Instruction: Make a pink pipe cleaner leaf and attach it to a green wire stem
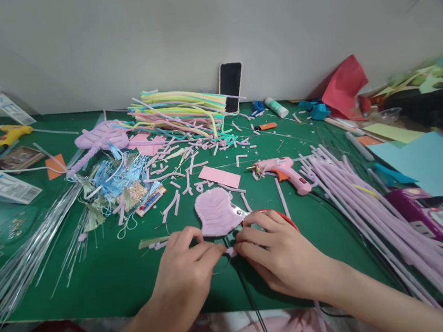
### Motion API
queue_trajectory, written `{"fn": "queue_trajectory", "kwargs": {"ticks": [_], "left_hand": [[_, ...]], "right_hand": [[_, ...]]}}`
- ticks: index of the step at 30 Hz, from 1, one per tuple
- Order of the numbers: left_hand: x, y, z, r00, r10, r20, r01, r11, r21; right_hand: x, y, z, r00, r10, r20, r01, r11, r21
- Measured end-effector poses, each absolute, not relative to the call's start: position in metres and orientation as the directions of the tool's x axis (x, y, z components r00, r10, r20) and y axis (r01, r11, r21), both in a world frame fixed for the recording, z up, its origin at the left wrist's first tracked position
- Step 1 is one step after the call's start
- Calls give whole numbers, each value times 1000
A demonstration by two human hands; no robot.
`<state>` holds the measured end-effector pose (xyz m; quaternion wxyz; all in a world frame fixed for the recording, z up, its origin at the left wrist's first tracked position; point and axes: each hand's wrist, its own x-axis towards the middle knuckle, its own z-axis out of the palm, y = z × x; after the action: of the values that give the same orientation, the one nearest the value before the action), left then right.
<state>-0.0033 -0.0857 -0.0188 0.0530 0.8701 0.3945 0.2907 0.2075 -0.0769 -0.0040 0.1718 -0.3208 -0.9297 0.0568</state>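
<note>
A fuzzy lilac leaf-shaped piece [215, 213] on a dark wire stem lies at the table's front middle. My left hand [185, 273] pinches the base of the piece where the stem begins, fingers closed. My right hand [280, 252] is closed round red-handled scissors [250, 214], whose blades touch the piece's right edge. The dark stem [251, 300] runs down between my wrists and off the table edge.
A pink glue gun [285, 172] lies behind my right hand. A bundle of long lilac pipe cleaners [372, 208] fans out to the right. Cut lilac bits [178, 170], a pastel pipe cleaner pile [184, 109], a phone [231, 87] and clear sticks [27, 244] cover the green table [110, 273].
</note>
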Motion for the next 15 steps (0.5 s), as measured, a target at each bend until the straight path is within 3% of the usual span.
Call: {"fn": "queue_trajectory", "kwargs": {"ticks": [6,15], "left_hand": [[-5,-89,-19,509,697,505,674,-688,269],[-6,-92,-22,509,704,495,675,-683,277]], "right_hand": [[208,-76,-2,-726,633,267,590,774,-229],[213,-75,0,-676,698,236,614,711,-344]]}}
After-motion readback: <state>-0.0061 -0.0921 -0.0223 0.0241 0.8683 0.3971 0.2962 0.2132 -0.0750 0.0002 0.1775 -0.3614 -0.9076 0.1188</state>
